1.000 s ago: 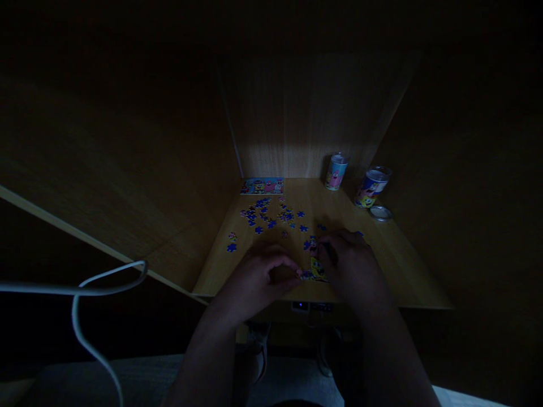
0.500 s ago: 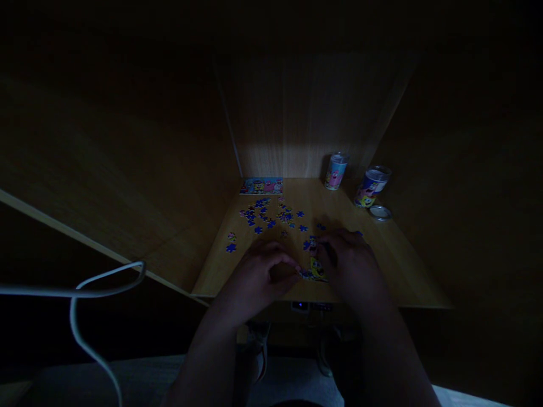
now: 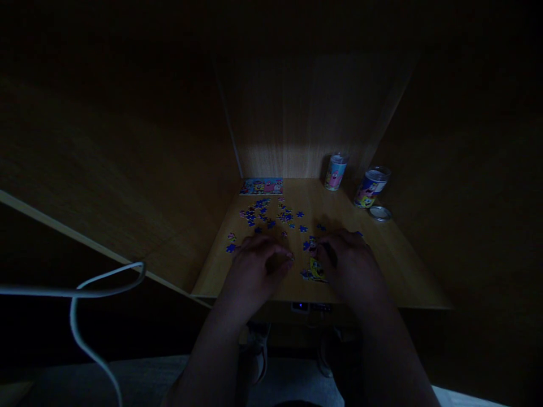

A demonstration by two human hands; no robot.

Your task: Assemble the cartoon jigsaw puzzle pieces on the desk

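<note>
A small joined cluster of yellow and blue puzzle pieces (image 3: 314, 270) lies near the front edge of the wooden desk (image 3: 403, 271). My right hand (image 3: 350, 265) rests just right of it, fingers curled and touching its edge. My left hand (image 3: 258, 268) hovers left of the cluster, fingers curled inward with the thumb near the fingertips; whether anything small sits in them is too dark to make out. Several loose blue pieces (image 3: 267, 217) lie scattered beyond my left hand.
A printed reference picture (image 3: 262, 186) lies flat at the back left. Two printed cans (image 3: 336, 171) (image 3: 371, 187) stand at the back right, with a round lid (image 3: 380, 212) beside them. Wooden walls enclose the desk. A white cable (image 3: 85, 294) loops at the left.
My left hand has pulled away from the joined cluster, moving left and slightly away from me. My right hand has stayed by the cluster.
</note>
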